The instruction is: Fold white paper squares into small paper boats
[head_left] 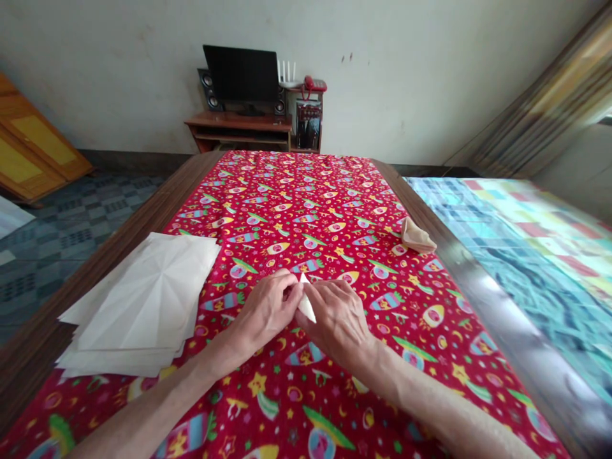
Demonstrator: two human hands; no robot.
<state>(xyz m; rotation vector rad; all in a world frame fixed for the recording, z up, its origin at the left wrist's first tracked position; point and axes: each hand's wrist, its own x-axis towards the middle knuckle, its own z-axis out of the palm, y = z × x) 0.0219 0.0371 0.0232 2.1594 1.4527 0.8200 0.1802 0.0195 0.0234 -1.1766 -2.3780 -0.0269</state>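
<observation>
My left hand (268, 309) and my right hand (337, 319) meet over the middle of the red patterned cloth (306, 210). Both are closed on a small folded piece of white paper (306, 305), whose point sticks up between the fingertips. Most of the paper is hidden by the fingers. To the left of my left hand lies a stack of creased white paper sheets (143, 299), untouched.
A small folded tan paper shape (417, 236) lies on the cloth at the right. The wooden table edge (143, 220) runs along the left, a bed with a blue patterned cover (526, 255) along the right. A desk with a monitor (241, 76) stands at the far wall.
</observation>
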